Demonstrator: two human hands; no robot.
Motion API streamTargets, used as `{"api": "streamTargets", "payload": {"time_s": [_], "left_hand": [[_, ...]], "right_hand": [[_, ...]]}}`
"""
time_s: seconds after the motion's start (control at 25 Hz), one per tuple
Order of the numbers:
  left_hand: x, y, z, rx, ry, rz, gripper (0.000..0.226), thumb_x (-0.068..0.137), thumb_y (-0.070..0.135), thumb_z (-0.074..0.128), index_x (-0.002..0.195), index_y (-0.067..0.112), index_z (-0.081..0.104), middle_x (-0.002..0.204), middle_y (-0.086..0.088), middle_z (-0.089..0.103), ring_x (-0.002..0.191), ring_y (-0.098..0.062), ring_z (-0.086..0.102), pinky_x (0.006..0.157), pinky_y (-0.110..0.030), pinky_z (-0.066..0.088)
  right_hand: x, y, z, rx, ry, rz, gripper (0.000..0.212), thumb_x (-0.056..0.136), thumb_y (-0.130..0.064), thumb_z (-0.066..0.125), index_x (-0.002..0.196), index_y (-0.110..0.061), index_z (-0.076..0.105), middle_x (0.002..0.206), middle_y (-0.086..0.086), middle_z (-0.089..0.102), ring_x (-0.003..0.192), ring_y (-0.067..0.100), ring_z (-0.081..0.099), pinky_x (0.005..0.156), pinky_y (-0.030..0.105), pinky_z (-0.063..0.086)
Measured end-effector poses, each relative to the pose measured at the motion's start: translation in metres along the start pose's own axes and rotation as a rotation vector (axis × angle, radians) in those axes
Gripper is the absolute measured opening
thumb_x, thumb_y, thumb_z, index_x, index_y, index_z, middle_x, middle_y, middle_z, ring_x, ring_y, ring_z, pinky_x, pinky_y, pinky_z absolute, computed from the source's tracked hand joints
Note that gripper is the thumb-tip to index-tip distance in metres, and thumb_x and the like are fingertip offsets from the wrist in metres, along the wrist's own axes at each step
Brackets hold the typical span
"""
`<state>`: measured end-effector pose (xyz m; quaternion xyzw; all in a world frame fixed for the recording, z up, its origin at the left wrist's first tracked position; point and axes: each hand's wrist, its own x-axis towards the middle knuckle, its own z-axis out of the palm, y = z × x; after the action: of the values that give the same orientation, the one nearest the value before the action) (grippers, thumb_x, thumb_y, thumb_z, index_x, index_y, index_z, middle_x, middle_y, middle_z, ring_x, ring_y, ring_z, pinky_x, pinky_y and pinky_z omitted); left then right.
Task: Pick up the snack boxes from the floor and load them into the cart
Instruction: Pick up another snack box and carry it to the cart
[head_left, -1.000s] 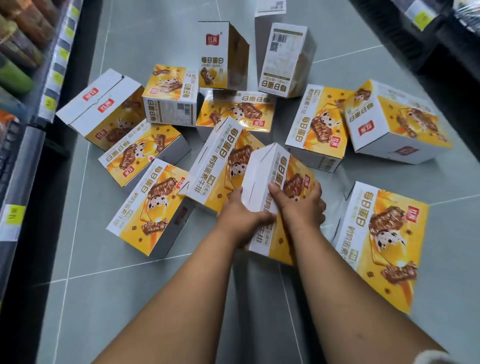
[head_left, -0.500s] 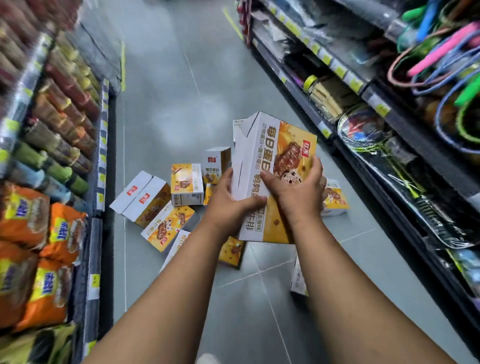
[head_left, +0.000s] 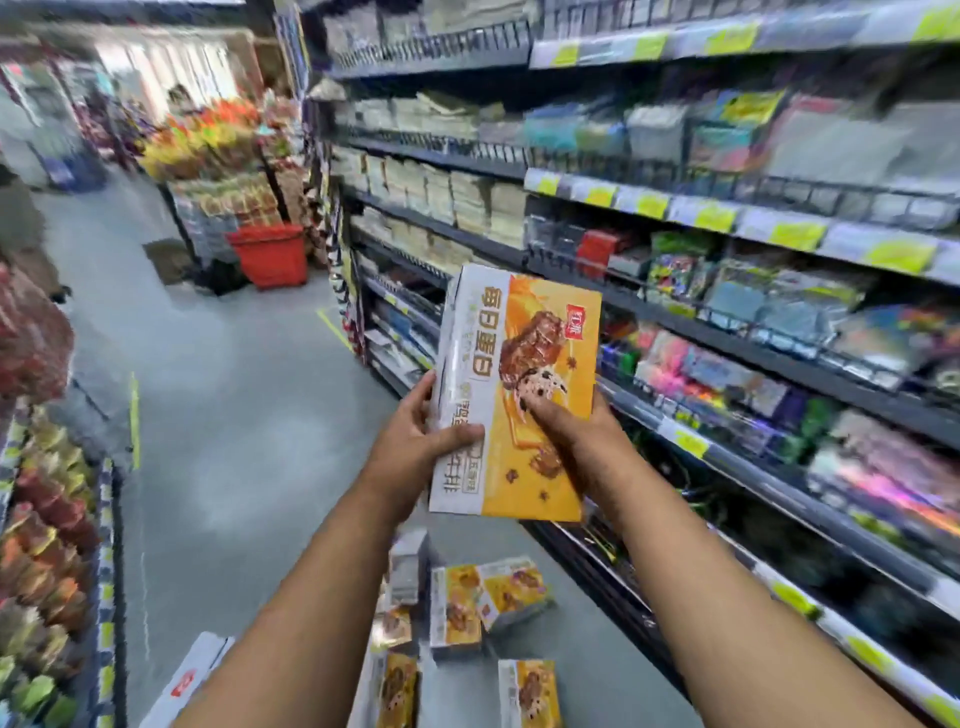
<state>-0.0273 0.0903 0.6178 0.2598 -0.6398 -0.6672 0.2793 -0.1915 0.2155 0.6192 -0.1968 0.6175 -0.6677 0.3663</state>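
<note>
Nearest us, several yellow-and-white snack boxes (head_left: 485, 608) lie scattered on the grey floor (head_left: 234, 415) beneath the forearms. Above them we see the held box (head_left: 519, 364), upright in the air between both hands. The left hand (head_left: 415, 441) curls its fingers round the white side, thumb across the front, and the right hand (head_left: 576, 441) clamps the yellow face and far edge. Stocked shelves (head_left: 727, 218) run along the right. Further down the aisle stands a red basket (head_left: 270, 254), too blurred to show more.
</note>
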Motion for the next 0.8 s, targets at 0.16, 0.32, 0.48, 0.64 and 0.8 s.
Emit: {"api": "streamTargets", "payload": {"time_s": [0.16,0.32,0.48,0.64,0.8], "left_hand": [[-0.001,0.049,0.034,-0.054,-0.183,0.05,0.113,0.048,0.037,0.096,0.145,0.022,0.041,0.129,-0.017,0.063,0.105,-0.037,0.068,0.083,-0.053,0.056],[-0.015,0.068,0.086,-0.085,-0.442,0.033,0.099,0.057,0.032,0.09,0.143,0.025,0.042,0.128,-0.017,0.062,0.107,-0.039,0.067,0.088,-0.06,0.053],[-0.043,0.077,0.167,-0.059,-0.63,0.028,0.088,0.064,0.031,0.083,0.141,0.025,0.042,0.124,-0.01,0.067,0.103,-0.031,0.069,0.09,-0.055,0.054],[-0.097,0.092,0.271,-0.063,-0.819,0.035,0.082,0.065,0.036,0.08,0.139,0.025,0.045,0.125,-0.007,0.066,0.103,-0.026,0.07,0.088,-0.049,0.056],[-0.173,0.099,0.376,-0.085,-1.007,0.019,0.077,0.072,0.032,0.082,0.139,0.025,0.045,0.121,-0.006,0.067,0.098,-0.025,0.071,0.08,-0.046,0.058]], "right_hand": [[-0.057,-0.049,-0.032,0.166,0.071,-0.097,0.087,0.059,-0.022,0.089,0.135,-0.024,0.046,0.108,0.009,0.074,0.089,0.034,0.072,0.076,0.053,0.057],[-0.127,-0.063,-0.068,0.245,0.279,-0.221,0.084,0.062,-0.014,0.081,0.137,-0.019,0.045,0.102,0.009,0.075,0.082,0.03,0.074,0.061,0.043,0.058],[-0.205,-0.067,-0.12,0.276,0.503,-0.315,0.07,0.076,0.001,0.074,0.136,-0.022,0.045,0.109,0.011,0.07,0.073,0.024,0.073,0.054,0.036,0.058],[-0.306,-0.064,-0.189,0.243,0.711,-0.389,0.067,0.076,0.001,0.074,0.133,-0.023,0.047,0.095,0.007,0.074,0.072,0.025,0.073,0.053,0.036,0.058],[-0.414,-0.057,-0.25,0.265,0.901,-0.46,0.078,0.064,-0.008,0.079,0.132,-0.026,0.048,0.097,0.006,0.075,0.077,0.027,0.073,0.057,0.038,0.059]]}}
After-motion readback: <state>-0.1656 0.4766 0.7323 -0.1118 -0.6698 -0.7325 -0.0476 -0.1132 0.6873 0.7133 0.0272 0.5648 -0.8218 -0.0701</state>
